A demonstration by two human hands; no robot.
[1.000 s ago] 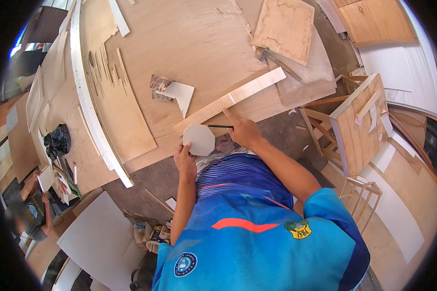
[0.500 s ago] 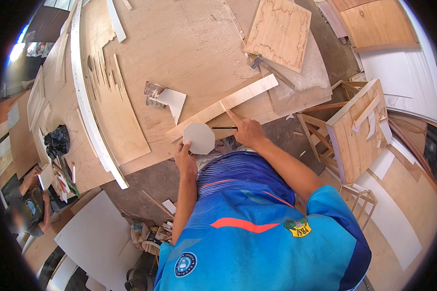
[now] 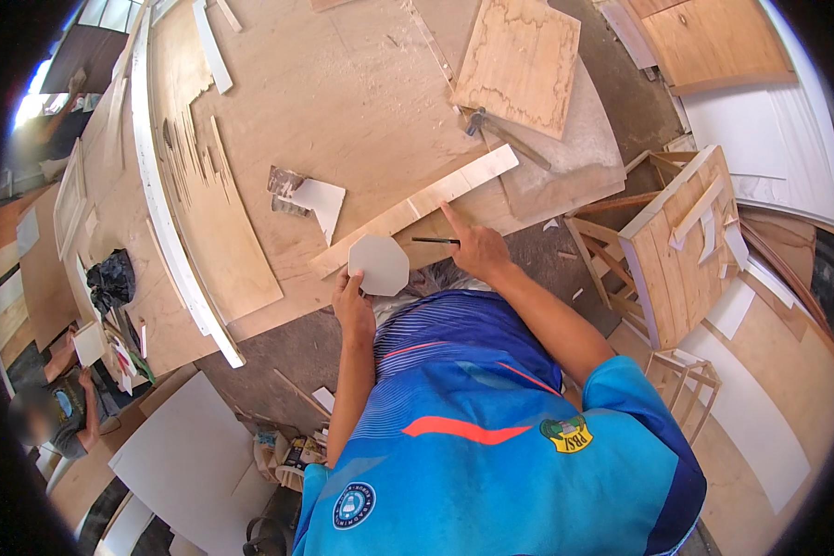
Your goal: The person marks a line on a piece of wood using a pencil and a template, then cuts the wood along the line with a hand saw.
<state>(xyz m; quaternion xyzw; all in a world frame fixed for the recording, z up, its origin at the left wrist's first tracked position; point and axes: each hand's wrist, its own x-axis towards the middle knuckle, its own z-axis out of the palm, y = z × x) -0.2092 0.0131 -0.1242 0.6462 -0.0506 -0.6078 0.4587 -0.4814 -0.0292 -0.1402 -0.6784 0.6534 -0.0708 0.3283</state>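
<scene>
My left hand [image 3: 353, 304] is closed on the lower left edge of a pale, flat, many-sided disc [image 3: 378, 266], held just off the table's near edge. In my right hand [image 3: 479, 250] is a thin dark pencil [image 3: 435, 241], pointing left toward the disc with a small gap between them. The right index finger stretches up to the near edge of a long narrow wooden strip [image 3: 417, 206]. That strip lies slantwise on the table, its lower left end close behind the disc. An odd-shaped white scrap [image 3: 321, 202] lies farther left, against a brown patterned piece [image 3: 287, 190].
A hammer [image 3: 510, 137] lies beside a square wooden board [image 3: 519, 67] on the plywood table [image 3: 343, 102]. Long strips and a splintered panel [image 3: 227, 232] cover its left side. At right stands a wooden stool-like frame [image 3: 681, 246]. Two other people [image 3: 69, 408] are at far left.
The pencil has come away from the disc, and my right hand has shifted slightly right. The table and its pieces sit a little farther left in view. The left hand keeps its hold.
</scene>
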